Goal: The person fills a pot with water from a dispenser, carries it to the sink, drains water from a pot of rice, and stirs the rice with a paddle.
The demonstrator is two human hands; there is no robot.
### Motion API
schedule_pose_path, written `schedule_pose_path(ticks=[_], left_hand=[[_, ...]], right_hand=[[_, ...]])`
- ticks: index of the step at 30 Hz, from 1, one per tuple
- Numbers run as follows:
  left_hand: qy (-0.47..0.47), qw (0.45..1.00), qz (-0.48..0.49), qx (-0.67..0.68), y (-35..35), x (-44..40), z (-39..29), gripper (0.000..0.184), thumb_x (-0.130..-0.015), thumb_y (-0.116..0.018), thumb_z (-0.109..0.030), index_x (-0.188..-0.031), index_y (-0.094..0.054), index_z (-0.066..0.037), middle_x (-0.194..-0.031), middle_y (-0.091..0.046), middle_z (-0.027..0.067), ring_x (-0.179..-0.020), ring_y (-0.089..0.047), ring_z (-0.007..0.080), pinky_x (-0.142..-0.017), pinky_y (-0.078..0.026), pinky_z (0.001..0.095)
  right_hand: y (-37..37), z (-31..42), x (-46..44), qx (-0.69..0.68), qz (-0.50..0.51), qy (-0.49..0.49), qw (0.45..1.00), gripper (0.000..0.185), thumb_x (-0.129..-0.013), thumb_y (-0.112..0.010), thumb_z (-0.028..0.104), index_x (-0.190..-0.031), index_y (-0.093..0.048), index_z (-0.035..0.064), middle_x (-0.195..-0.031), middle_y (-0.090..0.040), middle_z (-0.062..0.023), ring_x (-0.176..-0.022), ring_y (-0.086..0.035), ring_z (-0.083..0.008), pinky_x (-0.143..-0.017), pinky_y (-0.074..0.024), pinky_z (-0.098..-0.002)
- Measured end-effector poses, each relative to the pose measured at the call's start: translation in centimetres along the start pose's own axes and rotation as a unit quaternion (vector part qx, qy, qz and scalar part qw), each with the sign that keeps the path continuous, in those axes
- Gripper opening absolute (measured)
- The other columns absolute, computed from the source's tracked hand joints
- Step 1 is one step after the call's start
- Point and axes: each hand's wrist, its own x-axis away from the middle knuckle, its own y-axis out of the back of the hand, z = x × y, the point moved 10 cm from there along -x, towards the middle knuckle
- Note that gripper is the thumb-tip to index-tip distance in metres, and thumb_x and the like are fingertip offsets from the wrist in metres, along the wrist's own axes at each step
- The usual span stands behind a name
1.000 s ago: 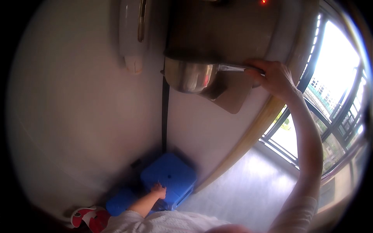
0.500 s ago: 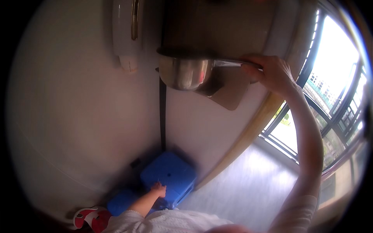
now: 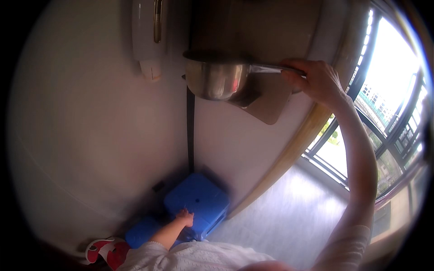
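Observation:
My right hand is raised at the upper right, its fingers wrapped round the handle end of a shiny metal water scoop. The scoop's round bowl points left, roughly level, its dark rim on top; what is inside is hidden. Just behind and below the bowl is a flat brownish panel with a rounded corner; I cannot tell whether the two touch. Lower down, my left hand hangs with curled fingers above a blue stool. Nothing shows in it.
A white dispenser is fixed to the left wall. A dark strip runs down the wall corner. Blue stool parts and a red-and-white object are at the lower left. A wood-coloured edge curves past the right side, with a window beyond.
The view has shifted very slightly, and the scoop's bowl sits a touch higher in it. My right hand keeps its grip, and my left hand stays above the stool.

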Motion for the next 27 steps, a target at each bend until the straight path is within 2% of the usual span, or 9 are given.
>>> schedule_pose_path(ticks=[16,27], left_hand=[[0.006,1.000,0.001,0.002,-0.25,-0.09,-0.06,0.059,-0.084,-0.052,-0.024,-0.141,-0.034,-0.024,-0.150,-0.015,0.0186,-0.135,-0.022,0.0410,-0.103,-0.034,0.0508],[0.003,1.000,0.004,0.015,0.06,0.31,-0.01,0.060,-0.085,-0.052,-0.024,-0.142,-0.033,-0.021,-0.150,-0.014,0.0196,-0.135,-0.021,0.0415,-0.104,-0.033,0.0497]], right_hand=[[0.17,-0.06,0.12,0.004,-0.006,-0.001,1.000,0.032,-0.088,-0.054,0.042,-0.110,-0.065,0.0220,-0.089,-0.069,-0.0045,-0.082,-0.066,-0.0230,-0.077,-0.0502,-0.0348],[0.29,0.20,0.04,0.008,-0.007,0.000,1.000,0.033,-0.087,-0.053,0.043,-0.111,-0.065,0.0225,-0.088,-0.069,-0.0042,-0.082,-0.066,-0.0238,-0.076,-0.0503,-0.0357]])
